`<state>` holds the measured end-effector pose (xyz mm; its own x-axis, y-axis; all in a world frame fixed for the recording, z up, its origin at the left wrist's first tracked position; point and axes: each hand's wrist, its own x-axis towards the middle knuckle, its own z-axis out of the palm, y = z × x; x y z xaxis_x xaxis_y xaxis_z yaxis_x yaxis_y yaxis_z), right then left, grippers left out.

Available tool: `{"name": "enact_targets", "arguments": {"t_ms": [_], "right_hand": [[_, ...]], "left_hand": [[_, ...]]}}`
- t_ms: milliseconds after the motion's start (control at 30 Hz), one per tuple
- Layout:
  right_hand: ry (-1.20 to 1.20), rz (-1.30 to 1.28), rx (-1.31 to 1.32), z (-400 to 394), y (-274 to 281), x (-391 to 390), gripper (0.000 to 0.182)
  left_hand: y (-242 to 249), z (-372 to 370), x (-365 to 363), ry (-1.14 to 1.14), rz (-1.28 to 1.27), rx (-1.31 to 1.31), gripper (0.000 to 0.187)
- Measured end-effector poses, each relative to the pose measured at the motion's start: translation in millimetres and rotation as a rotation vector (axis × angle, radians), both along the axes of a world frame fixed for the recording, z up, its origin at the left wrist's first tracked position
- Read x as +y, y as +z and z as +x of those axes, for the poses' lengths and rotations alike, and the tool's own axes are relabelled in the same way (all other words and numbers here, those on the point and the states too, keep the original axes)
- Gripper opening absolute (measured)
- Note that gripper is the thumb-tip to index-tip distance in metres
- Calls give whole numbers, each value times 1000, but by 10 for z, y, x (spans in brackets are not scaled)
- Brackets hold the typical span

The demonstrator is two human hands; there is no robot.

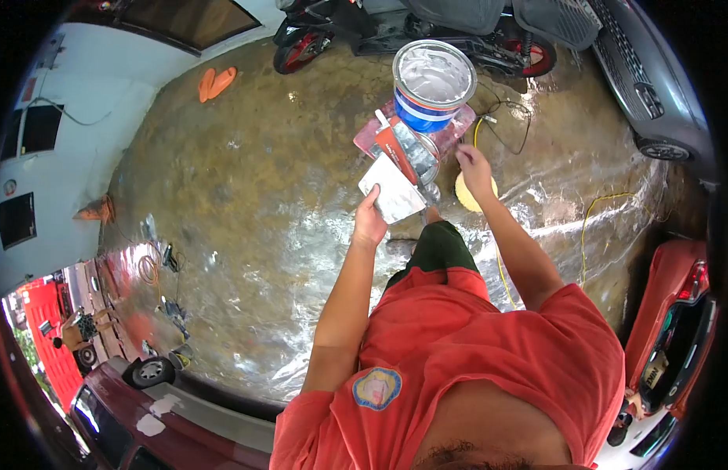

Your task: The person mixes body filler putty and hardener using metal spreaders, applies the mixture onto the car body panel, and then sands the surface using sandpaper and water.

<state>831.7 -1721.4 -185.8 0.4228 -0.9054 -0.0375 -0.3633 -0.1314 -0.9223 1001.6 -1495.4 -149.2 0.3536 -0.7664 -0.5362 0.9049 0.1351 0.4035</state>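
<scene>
My left hand point(370, 219) grips a white, smeared flat square board point(392, 188) by its near edge, thumb on top. My right hand point(475, 170) is apart from the board, to its right, fingers curled together; anything in them is too small to make out. Below that hand lies a round yellow pad point(467, 194). Beyond the board, a red-orange tube point(395, 150) with a white tip lies by a round metal lid point(428, 157). Behind these stands a blue and white bucket point(425, 113) of whitish paste, on a reddish slab point(463, 125).
A motorbike point(411, 35) is parked beyond the bucket. A grey car point(654, 78) and a red car point(670, 313) stand at right, a maroon vehicle point(176, 427) at lower left. Yellow cord point(587, 227) crosses the wet floor. Orange slippers point(216, 84) lie near the wall.
</scene>
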Motion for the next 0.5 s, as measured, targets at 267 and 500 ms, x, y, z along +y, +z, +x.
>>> {"name": "enact_targets", "arguments": {"t_ms": [267,500], "right_hand": [[402,485,476,-1522,-362,1241,33],[681,520,-67,145,1257,1459,48]], "left_hand": [[223,58,192,170,51,-139,49],[1095,100,474,400,-72,-210,47]]}}
